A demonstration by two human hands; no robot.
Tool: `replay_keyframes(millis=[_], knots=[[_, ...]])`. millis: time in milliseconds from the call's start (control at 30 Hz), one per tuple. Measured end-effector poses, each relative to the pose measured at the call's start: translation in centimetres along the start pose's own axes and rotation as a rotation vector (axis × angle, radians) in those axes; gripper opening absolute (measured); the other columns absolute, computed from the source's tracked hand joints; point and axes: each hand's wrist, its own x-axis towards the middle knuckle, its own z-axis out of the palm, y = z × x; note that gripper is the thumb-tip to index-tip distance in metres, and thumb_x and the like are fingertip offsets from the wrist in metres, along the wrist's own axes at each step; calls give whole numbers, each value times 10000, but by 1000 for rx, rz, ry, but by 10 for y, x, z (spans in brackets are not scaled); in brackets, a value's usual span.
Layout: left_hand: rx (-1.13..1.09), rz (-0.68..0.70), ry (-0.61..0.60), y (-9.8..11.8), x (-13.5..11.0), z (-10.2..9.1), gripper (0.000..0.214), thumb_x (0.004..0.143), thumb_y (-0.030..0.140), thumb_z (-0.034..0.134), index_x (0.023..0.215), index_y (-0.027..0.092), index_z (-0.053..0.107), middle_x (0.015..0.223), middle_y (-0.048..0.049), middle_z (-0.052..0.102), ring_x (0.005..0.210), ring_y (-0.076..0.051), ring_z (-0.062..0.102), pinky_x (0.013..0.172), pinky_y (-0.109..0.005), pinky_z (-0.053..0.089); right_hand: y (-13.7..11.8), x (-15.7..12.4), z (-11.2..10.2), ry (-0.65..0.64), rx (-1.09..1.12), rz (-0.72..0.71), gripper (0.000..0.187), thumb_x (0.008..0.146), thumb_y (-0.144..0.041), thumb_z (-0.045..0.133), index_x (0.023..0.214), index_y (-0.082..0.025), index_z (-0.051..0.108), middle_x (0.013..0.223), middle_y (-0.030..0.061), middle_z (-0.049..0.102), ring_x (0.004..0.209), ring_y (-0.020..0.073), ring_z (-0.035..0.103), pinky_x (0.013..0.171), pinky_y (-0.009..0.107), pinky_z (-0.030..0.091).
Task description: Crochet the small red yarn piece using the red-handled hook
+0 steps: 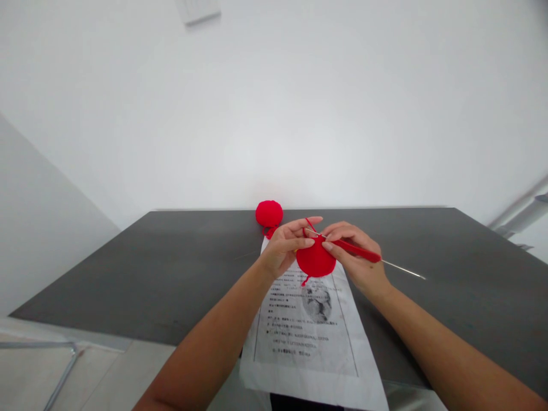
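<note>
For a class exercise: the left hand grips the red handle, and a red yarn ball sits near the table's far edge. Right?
No: in the head view, the right hand grips the red handle. The red yarn ball is near the far edge of the table.

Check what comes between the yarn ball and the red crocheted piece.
In the head view, the left hand, at the edge of the red crocheted piece, comes between it and the yarn ball; loose red yarn lies by the ball.

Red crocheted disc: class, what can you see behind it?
Behind the red disc is a printed sheet on the dark table; lines of text and a round grey picture show below. Any print directly behind the disc is covered and cannot be read.
</note>
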Motion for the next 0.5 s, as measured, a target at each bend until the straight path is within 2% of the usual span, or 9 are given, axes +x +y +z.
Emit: replay_keyframes(millis=[133, 333, 500], knots=[[36, 22, 4, 2, 0, -1, 488, 584, 135, 781, 1064, 164, 695, 777, -16, 669, 735, -114, 603, 731, -235, 425, 0, 0, -1, -3, -38, -34, 30, 835, -220, 661, 814, -242, 660, 894, 39, 679, 842, 192, 639, 773, 355, 518], [71, 47, 34, 3, -1, 2, 498, 576, 137, 790, 1063, 163, 691, 753, -4, 642, 730, -102, 585, 731, -232, 417, 1, -3, -3, -40, -84, -48, 100, 837, -159, 649, 831, -254, 677, 941, 30, 692, 869, 181, 647, 795, 337, 513], [142, 83, 54, 1, 0, 4, 488, 584, 145, 800, 1058, 172, 690, 756, -3, 650, 721, -93, 585, 742, -237, 423, 1, -2, -1, -24, -78, -35, 111, 816, -140, 666, 822, -251, 669, 899, 18, 680, 833, 165, 639, 775, 316, 506]])
